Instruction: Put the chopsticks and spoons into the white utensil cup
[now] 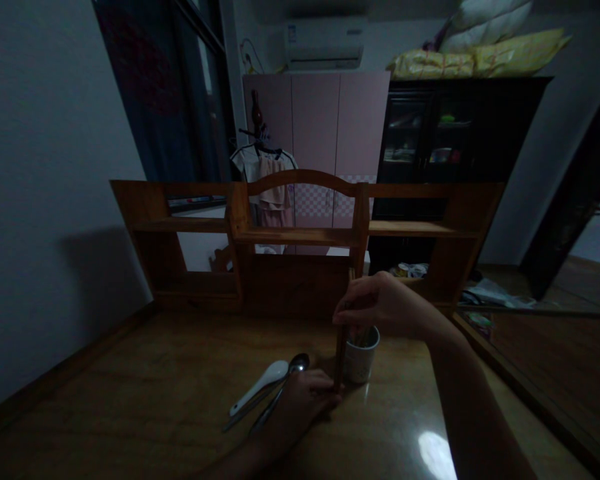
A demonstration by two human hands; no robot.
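My right hand (pixel 375 305) is closed on the upper part of a pair of wooden chopsticks (pixel 341 360), holding them nearly upright just left of a pale patterned cup (pixel 360 360). Thin sticks or handles stand in the cup, partly hidden behind that hand. Low on the table, my left hand (pixel 305 400) has its fingers closed around the chopsticks' lower ends. Beside it lie a white spoon (pixel 260 388) and a dark metal spoon (pixel 299 363), whose handle is partly covered by the left hand. Another thin metal utensil (pixel 245 413) lies between them.
The glossy wooden table (pixel 180 373) has a wooden shelf unit (pixel 300 237) along its back edge. A wall (pixel 55 233) borders the left side. Behind stand a pink wardrobe (pixel 315 127) and a dark cabinet (pixel 480 127). The room is dim.
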